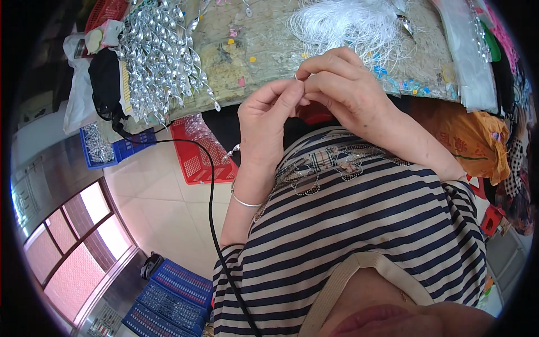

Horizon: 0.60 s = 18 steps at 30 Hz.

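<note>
My left hand [266,115] and my right hand [351,84] meet at the fingertips, just over the near edge of the worktable [247,70]. Thumb and fingers of each are pinched together. A tiny whitish bit shows between them, too small to name. Beyond my right hand a loose bundle of fine white threads [348,28] is spread on the table. To the left of my hands, many shiny silver twisted strips [160,56] lie in a pile, some hanging over the table edge.
A black cable [211,191] runs down past my left arm. Below the table sit a red basket [191,160] and a blue basket [100,154]. Blue trays [174,281] stand on the floor. At right are clear plastic sheeting [471,67] and an orange bag [474,135].
</note>
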Each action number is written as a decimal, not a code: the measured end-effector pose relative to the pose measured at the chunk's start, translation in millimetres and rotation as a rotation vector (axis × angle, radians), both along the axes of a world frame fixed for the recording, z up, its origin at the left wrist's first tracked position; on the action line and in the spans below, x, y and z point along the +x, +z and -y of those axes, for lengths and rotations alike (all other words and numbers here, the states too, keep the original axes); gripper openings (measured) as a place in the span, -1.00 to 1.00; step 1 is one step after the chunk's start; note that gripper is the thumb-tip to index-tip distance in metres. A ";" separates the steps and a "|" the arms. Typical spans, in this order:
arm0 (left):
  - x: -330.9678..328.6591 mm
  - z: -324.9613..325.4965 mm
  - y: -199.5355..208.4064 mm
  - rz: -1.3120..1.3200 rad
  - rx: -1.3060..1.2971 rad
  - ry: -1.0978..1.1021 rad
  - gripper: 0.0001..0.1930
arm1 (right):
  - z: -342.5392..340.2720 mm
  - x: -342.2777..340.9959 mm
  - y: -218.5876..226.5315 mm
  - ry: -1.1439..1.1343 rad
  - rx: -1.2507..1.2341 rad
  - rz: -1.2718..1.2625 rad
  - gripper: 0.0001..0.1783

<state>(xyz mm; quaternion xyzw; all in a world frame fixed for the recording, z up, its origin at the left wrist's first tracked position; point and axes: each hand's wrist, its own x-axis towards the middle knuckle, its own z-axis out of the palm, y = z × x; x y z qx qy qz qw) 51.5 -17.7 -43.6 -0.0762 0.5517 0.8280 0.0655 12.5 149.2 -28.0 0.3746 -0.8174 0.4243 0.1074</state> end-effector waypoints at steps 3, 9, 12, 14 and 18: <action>-1.3 -0.8 0.6 0.073 0.035 0.007 -0.85 | -1.2 -0.2 -0.4 0.009 -0.024 0.020 -0.91; -1.0 -2.3 3.9 -0.019 -0.051 0.012 -0.89 | -5.9 2.6 -5.8 -0.033 -0.147 0.245 -0.98; 0.1 -3.6 2.9 -0.112 -0.173 0.025 -0.91 | -6.0 0.5 -10.0 -0.035 -0.257 0.486 -0.93; 1.1 -2.5 1.8 -0.236 -0.333 -0.005 -0.92 | -6.3 -0.8 -8.4 0.025 -0.325 0.822 -0.90; 0.9 -1.8 -0.6 -0.278 -0.387 -0.013 -0.91 | -4.4 -4.6 -7.7 0.044 -0.312 0.820 -0.89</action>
